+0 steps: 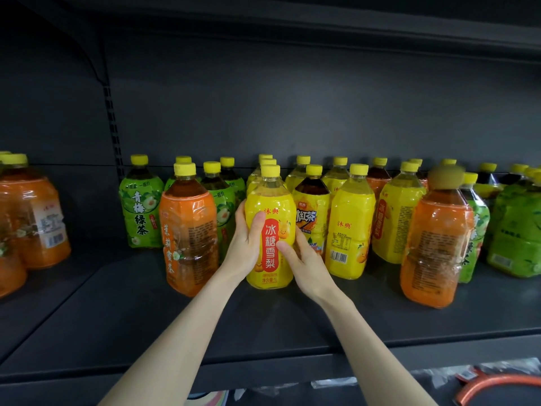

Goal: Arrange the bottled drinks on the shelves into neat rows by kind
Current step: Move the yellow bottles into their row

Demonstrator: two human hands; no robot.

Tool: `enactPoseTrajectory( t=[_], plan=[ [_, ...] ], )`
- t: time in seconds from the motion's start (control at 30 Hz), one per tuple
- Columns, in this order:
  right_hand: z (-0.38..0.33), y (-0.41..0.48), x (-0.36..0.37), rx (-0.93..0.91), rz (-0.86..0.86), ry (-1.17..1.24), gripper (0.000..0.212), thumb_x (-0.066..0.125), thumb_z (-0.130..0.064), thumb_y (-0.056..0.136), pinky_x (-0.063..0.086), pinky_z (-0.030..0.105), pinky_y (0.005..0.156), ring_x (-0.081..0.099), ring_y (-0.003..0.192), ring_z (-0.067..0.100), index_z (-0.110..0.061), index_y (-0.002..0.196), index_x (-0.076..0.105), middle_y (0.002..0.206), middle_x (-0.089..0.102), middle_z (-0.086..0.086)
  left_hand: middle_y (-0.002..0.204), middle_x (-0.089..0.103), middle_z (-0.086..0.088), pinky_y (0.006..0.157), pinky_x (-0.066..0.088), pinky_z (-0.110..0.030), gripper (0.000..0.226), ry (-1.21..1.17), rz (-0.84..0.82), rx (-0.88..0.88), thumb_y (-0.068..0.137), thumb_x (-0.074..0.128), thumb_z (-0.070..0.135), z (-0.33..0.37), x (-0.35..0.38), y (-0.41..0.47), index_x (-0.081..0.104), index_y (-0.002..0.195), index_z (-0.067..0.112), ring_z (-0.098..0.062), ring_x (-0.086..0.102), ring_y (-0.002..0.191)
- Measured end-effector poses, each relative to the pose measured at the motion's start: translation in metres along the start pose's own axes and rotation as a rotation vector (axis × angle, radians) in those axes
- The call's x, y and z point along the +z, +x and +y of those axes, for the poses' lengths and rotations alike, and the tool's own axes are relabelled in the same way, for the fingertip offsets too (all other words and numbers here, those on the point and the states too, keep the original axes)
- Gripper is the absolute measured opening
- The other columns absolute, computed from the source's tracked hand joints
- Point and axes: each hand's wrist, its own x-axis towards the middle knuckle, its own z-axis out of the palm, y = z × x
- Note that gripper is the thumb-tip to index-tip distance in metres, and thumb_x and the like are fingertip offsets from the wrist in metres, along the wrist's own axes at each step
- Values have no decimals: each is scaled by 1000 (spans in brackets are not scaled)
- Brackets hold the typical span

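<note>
Yellow plastic bottle with a red label sits on the dark shelf, near you, your left hand and right hand gripping it. You're lining it up; next, nudge it straight back against the yellow row.

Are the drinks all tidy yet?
Not yet. One yellow row is lined up behind the yellow bottle that the left hand and right hand grip. To sort: an orange bottle beside green bottles, an iced tea bottle among yellow ones.
</note>
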Motion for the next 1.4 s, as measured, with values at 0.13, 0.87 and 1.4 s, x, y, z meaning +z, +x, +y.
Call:
enactPoseTrajectory(
  t=[0.13, 0.87, 1.4],
  plan=[
    [-8, -3, -5, 22, -39, -7, 59, 48, -37, 96, 45, 21, 97, 48, 125, 9, -28, 150, 23, 136, 48, -11, 133, 47, 3, 80, 50, -17, 55, 32, 3, 7, 97, 36, 40, 5, -4, -3, 18, 148, 27, -7, 54, 110],
    [-65, 98, -62, -84, 203, -735, 62, 43, -21, 101, 27, 41, 113, 24, 143, 35, -7, 152, 11, 157, 22, 18, 121, 64, 4, 91, 52, -38, 77, 418, 300, 367, 74, 56, 67, 16, 12, 39, 48, 134, 19, -12, 60, 111],
    [-72, 52, -70, -250, 512, -468, 50, 71, -31, 84, 51, 36, 90, 61, 103, 18, -14, 129, 58, 117, 67, 5, 127, 59, 2, 96, 49, -35, 81, 432, 296, 400, 75, 56, 66, 15, 13, 39, 44, 139, 17, -12, 56, 116]
  ],
)
